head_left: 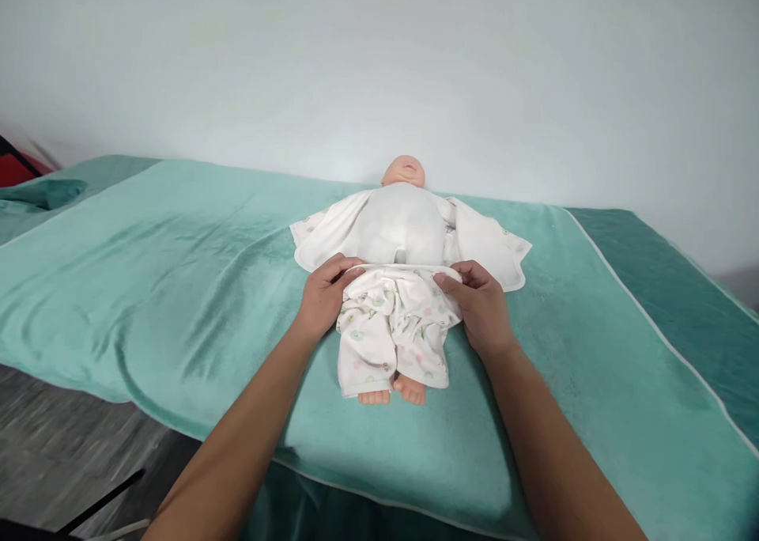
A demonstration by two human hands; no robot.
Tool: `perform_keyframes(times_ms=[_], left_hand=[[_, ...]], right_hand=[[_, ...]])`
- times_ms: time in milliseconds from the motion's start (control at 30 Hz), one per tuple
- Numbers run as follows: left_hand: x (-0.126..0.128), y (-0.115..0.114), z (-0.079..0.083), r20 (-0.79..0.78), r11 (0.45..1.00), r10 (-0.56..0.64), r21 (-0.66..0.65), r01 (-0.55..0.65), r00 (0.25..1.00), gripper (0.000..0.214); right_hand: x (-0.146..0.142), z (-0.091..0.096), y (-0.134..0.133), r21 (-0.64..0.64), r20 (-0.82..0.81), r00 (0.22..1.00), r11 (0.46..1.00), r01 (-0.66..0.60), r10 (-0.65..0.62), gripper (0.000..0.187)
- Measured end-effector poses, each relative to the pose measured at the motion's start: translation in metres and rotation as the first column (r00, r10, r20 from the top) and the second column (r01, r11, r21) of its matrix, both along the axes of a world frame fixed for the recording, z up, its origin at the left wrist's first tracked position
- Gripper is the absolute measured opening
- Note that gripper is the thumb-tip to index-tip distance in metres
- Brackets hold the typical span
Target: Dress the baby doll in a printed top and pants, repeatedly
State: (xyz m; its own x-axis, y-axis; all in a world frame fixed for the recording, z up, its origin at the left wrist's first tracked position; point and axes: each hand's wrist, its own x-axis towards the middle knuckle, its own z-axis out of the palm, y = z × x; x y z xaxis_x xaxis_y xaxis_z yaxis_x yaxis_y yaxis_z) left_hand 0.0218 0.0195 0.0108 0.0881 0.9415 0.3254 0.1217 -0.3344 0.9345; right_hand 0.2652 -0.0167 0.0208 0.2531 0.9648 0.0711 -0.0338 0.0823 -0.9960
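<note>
A baby doll (403, 171) lies on its back with its head away from me and its feet near me. White printed baby pants (388, 319) cover its legs, and only its toes show below the cuffs. My left hand (328, 292) pinches the waistband at its left end. At the other end, my right hand (479, 300) grips the same waistband between thumb and fingers. Above the waistband the white cloth torso (403, 225) is bare. A white baby shirt (495, 244) is spread open on both sides of it.
A green velvety cover (178, 272) lies under the doll, with a darker green strip (681, 288) at the right. The white wall (379, 66) rises right behind the doll's head. A red and black object (15, 165) stands at the far left, above the grey floor (65, 438).
</note>
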Motion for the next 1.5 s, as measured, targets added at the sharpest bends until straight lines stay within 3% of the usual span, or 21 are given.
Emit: perform_keyframes(times_ms=[167, 367, 567, 733, 833, 933, 1033, 1133, 1267, 1400, 1500], left_hand=[[0.005, 0.012, 0.001, 0.011, 0.992, 0.125, 0.033, -0.126, 0.992, 0.017], [0.014, 0.056, 0.001, 0.11, 0.957, 0.282, 0.039, -0.288, 0.953, 0.02], [0.022, 0.073, -0.001, 0.178, 0.981, 0.193, -0.058, -0.185, 0.965, 0.027], [0.021, 0.066, -0.001, 0.186, 0.987, 0.117, -0.128, -0.094, 0.976, 0.026], [0.021, 0.063, -0.002, 0.195, 0.984, 0.163, -0.106, -0.145, 0.967, 0.022], [0.021, 0.062, -0.003, 0.237, 0.966, 0.252, -0.126, -0.228, 0.938, 0.022], [0.02, 0.063, -0.003, 0.273, 0.958, 0.276, -0.155, -0.241, 0.922, 0.021], [0.019, 0.063, 0.0, 0.27, 0.969, 0.194, -0.203, -0.141, 0.943, 0.019], [0.016, 0.06, 0.001, 0.262, 0.97, 0.077, -0.241, -0.012, 0.962, 0.02], [0.009, 0.055, -0.001, 0.268, 0.959, 0.015, -0.276, 0.062, 0.963, 0.024], [0.004, 0.053, -0.002, 0.294, 0.937, -0.021, -0.327, 0.121, 0.955, 0.024]], right_hand=[[-0.002, -0.004, 0.006, 0.034, -0.088, 0.996, 0.999, -0.017, 0.02, 0.033], [0.002, -0.008, 0.01, 0.056, -0.067, 0.993, 0.994, -0.094, 0.098, 0.03], [0.001, -0.011, 0.008, 0.124, 0.007, 0.984, 0.977, -0.175, 0.175, 0.026], [-0.002, -0.008, 0.015, 0.222, 0.26, 0.965, 0.975, -0.024, -0.036, 0.016], [0.0, 0.0, 0.037, 0.345, 0.399, 0.881, 0.932, 0.114, -0.255, 0.007], [0.003, 0.001, 0.064, 0.415, 0.38, 0.843, 0.885, 0.213, -0.381, 0.006], [0.006, -0.007, 0.079, 0.315, 0.368, 0.874, 0.927, 0.204, -0.318, 0.012], [0.012, -0.017, 0.079, 0.189, 0.374, 0.904, 0.971, 0.147, -0.209, 0.021], [0.02, -0.021, 0.073, 0.089, 0.382, 0.916, 0.991, 0.096, -0.123, 0.023], [0.023, -0.018, 0.071, -0.008, 0.393, 0.919, 0.999, 0.037, -0.031, 0.017], [0.025, -0.019, 0.072, -0.04, 0.409, 0.912, 0.999, 0.029, -0.01, 0.022]])
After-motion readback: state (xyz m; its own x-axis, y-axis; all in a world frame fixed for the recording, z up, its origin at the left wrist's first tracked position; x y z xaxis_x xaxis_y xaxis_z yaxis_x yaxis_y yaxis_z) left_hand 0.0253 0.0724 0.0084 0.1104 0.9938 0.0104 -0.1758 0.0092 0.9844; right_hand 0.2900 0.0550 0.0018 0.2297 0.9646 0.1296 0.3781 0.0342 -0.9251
